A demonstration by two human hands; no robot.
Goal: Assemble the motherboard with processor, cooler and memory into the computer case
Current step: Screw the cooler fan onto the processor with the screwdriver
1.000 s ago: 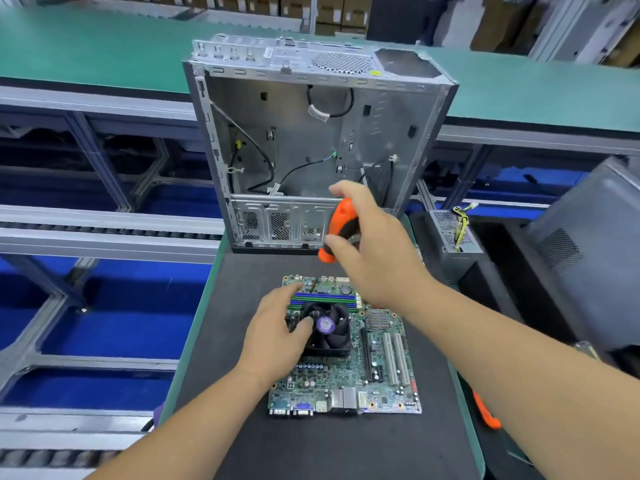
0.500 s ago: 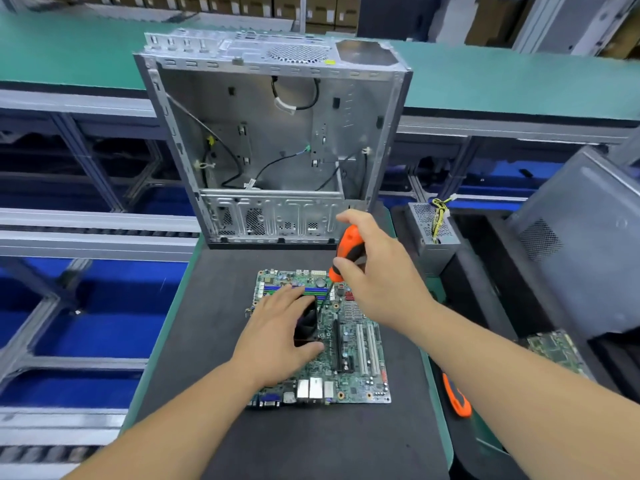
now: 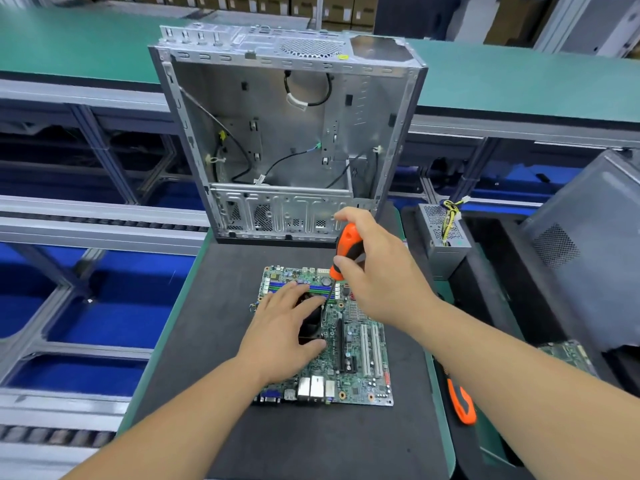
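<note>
1. The cooler (image 3: 311, 322) on the motherboard (image 3: 360, 358), which lies flat on the dark surface (image 3: 214, 341), is covered by the left hand (image 3: 284, 337), fingers (image 3: 298, 289) released and spread.
2. A screwdriver (image 3: 348, 245) is grasped by the right hand (image 3: 384, 275), its fingers clenched on the handle, tip lowered beside the cooler.
3. The open computer case (image 3: 287, 133) is stood upright behind the board.

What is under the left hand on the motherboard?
The left hand rests on the black cooler, partly visible beside the fingers. The processor beneath cannot be seen.
</note>
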